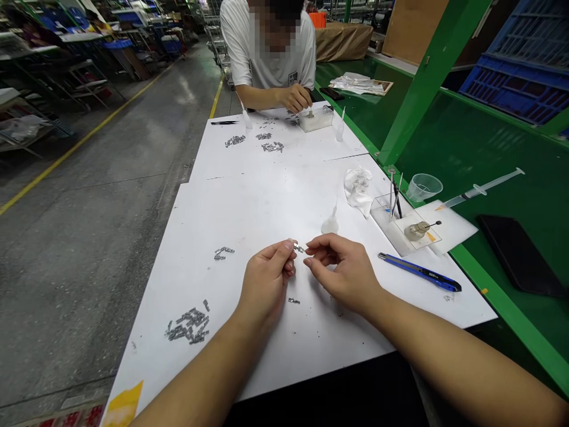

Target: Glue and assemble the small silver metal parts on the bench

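Between thumb and fingers, my left hand (269,273) pinches a small metal part (298,247), which sticks out to the right. Close to the part's free end is my right hand (342,267), its thumb and index finger apart; whether they touch the part I cannot tell. Below the hands, a similar metal piece (294,300) lies on the white tabletop (249,201). A pile of such pieces (189,325) is at the lower left, with a few more metal pieces (223,253) above it. Just beyond my hands stands a small white squeeze bottle (329,224).
On the right are a blue utility knife (420,271), a clear stand with tweezers (395,198), a small glass jar (416,230), a syringe (482,188), a plastic cup (424,187), a phone (520,255) and crumpled tissue (358,185). A co-worker (271,59) works across the table.
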{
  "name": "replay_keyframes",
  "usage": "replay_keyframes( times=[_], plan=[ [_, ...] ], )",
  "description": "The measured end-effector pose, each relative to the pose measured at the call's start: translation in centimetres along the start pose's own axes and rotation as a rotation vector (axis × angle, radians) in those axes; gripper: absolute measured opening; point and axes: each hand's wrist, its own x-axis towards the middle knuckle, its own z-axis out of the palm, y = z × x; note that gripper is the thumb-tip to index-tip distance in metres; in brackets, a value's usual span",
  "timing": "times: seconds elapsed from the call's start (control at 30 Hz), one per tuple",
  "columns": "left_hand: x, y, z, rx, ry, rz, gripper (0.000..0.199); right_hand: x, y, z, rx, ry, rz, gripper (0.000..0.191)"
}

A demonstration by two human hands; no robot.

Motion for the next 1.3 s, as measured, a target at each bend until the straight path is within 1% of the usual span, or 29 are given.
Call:
replay_keyframes(
  times=[0.07,0.13,0.3,0.47,0.9,1.07,1.3],
  plan=[
    [-0.11,-0.03,0.02,-0.025,-0.011,-0.01,0.024,-0.07,0.13,0.24,-0.064,0.026,-0.078,0.018],
    [-0.21,-0.14,-0.02,-0.031,-0.018,-0.008,0.023,0.01,0.27,0.33,-0.106,0.039,-0.122,0.018],
    [-0.37,-0.49,-0.09,0.06,-0.021,0.04,0.022,0.13,0.37,0.3,-0.169,0.055,-0.209,0.014],
    [-0.44,-0.68,-0.15,0.119,-0.02,0.079,0.023,0.0,0.34,0.28,-0.201,0.081,-0.26,0.012],
    [-0.53,-0.78,-0.05,0.127,-0.018,0.086,0.024,0.07,0.05,0.2,-0.234,0.116,-0.35,0.012],
    [-0.66,-0.68,0.13,0.103,-0.016,0.061,0.024,0.1,0.12,0.22,-0.259,0.127,-0.396,0.012],
    [-0.86,-0.55,0.36,-0.086,-0.063,-0.058,0.024,0.17,0.39,0.3,-0.329,0.126,-0.479,0.015]
  ],
)
